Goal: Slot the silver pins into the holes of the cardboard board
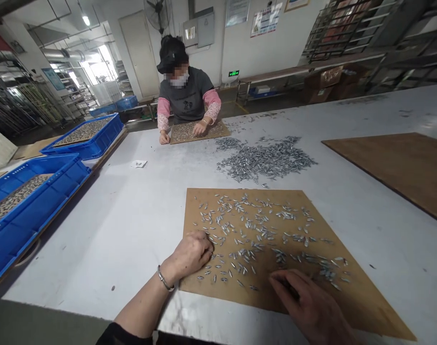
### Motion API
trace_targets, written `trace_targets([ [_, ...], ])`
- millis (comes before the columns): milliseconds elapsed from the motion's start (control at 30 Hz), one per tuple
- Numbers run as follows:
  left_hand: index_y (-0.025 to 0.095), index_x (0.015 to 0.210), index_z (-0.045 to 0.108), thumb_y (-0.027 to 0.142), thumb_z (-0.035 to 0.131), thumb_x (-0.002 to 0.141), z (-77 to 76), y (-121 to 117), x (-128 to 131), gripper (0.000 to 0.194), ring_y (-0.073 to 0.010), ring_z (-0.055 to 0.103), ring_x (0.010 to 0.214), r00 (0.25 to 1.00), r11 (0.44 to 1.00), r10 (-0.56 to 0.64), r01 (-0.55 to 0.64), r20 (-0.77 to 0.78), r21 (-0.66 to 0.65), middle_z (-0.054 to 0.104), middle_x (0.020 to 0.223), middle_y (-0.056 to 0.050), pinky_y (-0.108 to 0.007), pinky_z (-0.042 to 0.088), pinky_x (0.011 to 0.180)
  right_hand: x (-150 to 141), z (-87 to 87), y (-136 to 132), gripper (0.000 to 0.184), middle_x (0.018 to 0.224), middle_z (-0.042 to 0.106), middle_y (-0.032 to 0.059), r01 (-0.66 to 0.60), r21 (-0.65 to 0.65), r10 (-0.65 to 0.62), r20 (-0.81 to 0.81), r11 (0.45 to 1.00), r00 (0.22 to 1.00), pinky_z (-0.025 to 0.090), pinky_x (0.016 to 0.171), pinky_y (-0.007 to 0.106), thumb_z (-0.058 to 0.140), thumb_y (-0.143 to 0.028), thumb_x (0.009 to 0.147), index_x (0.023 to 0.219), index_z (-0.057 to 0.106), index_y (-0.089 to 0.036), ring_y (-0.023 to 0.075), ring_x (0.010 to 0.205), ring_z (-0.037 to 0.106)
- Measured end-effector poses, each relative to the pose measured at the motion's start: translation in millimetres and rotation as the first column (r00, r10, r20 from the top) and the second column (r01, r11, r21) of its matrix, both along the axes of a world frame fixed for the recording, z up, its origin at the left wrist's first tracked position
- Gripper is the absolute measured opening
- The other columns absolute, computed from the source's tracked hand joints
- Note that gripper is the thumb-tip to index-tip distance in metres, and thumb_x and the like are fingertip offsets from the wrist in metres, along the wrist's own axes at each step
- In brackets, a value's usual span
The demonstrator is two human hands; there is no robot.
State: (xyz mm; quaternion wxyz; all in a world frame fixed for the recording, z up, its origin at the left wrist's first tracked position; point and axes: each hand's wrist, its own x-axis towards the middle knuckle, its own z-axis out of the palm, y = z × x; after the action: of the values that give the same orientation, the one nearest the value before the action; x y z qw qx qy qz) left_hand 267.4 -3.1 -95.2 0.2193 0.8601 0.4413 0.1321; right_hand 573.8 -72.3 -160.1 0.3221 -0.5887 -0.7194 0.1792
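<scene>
A brown board (pixel 261 294) lies on the table before me, scattered with small, slender, silvery metal pieces (pixel 245 254). My left hand (pixel 191 256), with a bracelet at the wrist, rests at the board's left edge. Its fingers are curled in, and their tips are hidden beside some pieces. Over the near right part of the board is my right hand (pixel 308 299), thumb and forefinger drawn together in a pinch just short of the nearest pieces. Whether either hand holds a piece cannot be made out.
Beyond the board is a large heap of similar pieces (pixel 265 160). Across the table a person (pixel 187 91) has both hands at another covered board (pixel 182 134). Blue crates (pixel 56 194) holding filled boards stand left. A bare brown board (pixel 401 165) lies right.
</scene>
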Motion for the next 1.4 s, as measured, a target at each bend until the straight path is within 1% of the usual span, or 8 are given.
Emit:
trace_targets([
  [133,0.019,0.085,0.068,0.010,0.056,0.093,-1.4,-1,8,0.016,-0.0230,0.064,0.094,0.988,1.000,0.011,-0.006,-0.152,0.031,0.068,0.097,-0.008,-0.034,0.052,0.090,-5,-5.8,-7,0.038,0.086,0.074,0.0036,0.020,0.051,-0.021,0.004,0.999,1.000,0.058,0.068,0.030,0.046,-0.053,0.103,0.085,0.069,-0.029,0.0193,0.075,0.073],
  [233,0.018,0.084,0.067,0.009,0.055,0.092,-1.2,-1,8,0.017,-0.0230,0.064,0.092,0.987,0.999,0.037,-0.033,-0.155,0.030,0.068,0.097,-0.009,-0.034,0.052,0.087,-18,2.2,-6,0.033,0.085,0.073,0.0030,-0.096,0.064,0.095,0.025,0.993,0.995,0.057,0.071,0.028,0.045,-0.042,0.105,0.085,0.067,-0.028,0.0180,0.076,0.072],
  [467,0.020,0.082,0.067,0.010,0.058,0.089,5.5,-2,0,0.015,-0.0204,0.065,0.093,0.990,0.986,0.118,-0.107,0.082,-0.128,0.068,0.098,-0.007,-0.030,0.052,0.085,-47,13.8,11,0.029,0.083,0.070,0.0011,-0.179,0.112,0.165,0.127,0.977,0.978,0.050,0.070,0.027,0.043,-0.026,0.106,0.084,0.063,-0.027,0.0162,0.074,0.068],
  [633,0.022,0.086,0.069,0.021,0.054,0.096,5.4,4,-13,0.018,-0.0184,0.065,0.086,0.912,0.958,0.286,-0.262,0.293,-0.117,0.069,0.095,-0.004,-0.031,0.051,0.081,-60,10.4,44,0.024,0.087,0.071,0.0017,-0.158,0.052,0.138,0.271,0.986,0.953,0.045,0.070,0.027,0.049,-0.021,0.102,0.086,0.065,-0.025,0.0167,0.078,0.068],
  [800,0.021,0.085,0.069,0.030,0.055,0.097,-5.3,14,-30,0.020,-0.0194,0.064,0.082,0.789,0.865,0.496,-0.485,0.362,-0.129,0.070,0.092,-0.005,-0.033,0.050,0.078,-69,10.8,63,0.024,0.083,0.071,0.0029,-0.124,-0.049,0.133,0.449,0.991,0.884,0.039,0.065,0.027,0.052,-0.014,0.099,0.080,0.064,-0.023,0.0174,0.077,0.068],
  [1033,0.021,0.085,0.070,0.031,0.056,0.096,-7.8,17,-32,0.021,-0.0201,0.065,0.084,0.763,0.850,0.523,-0.503,0.381,-0.159,0.071,0.092,-0.005,-0.034,0.049,0.079,-73,25.7,63,0.022,0.088,0.073,0.0059,-0.128,-0.157,0.200,0.657,0.979,0.727,0.034,0.062,0.031,0.053,-0.005,0.092,0.085,0.066,-0.021,0.0187,0.070,0.068],
  [1233,0.022,0.085,0.070,0.030,0.053,0.097,-8.5,14,-28,0.023,-0.0200,0.065,0.084,0.795,0.871,0.489,-0.471,0.359,-0.143,0.072,0.092,-0.005,-0.034,0.050,0.080,-59,21.2,70,0.022,0.085,0.070,0.0053,-0.333,-0.102,0.328,0.575,0.938,0.750,0.038,0.067,0.031,0.049,-0.009,0.095,0.082,0.061,-0.022,0.0191,0.077,0.066],
  [1400,0.022,0.086,0.071,0.031,0.052,0.098,-7.3,12,-27,0.024,-0.0206,0.066,0.086,0.794,0.873,0.484,-0.467,0.369,-0.142,0.073,0.094,-0.006,-0.035,0.051,0.081,-57,37.8,79,0.027,0.078,0.065,0.0015,-0.333,-0.069,0.338,0.309,0.940,0.889,0.041,0.065,0.029,0.042,-0.018,0.101,0.076,0.051,-0.024,0.0167,0.074,0.061],
])
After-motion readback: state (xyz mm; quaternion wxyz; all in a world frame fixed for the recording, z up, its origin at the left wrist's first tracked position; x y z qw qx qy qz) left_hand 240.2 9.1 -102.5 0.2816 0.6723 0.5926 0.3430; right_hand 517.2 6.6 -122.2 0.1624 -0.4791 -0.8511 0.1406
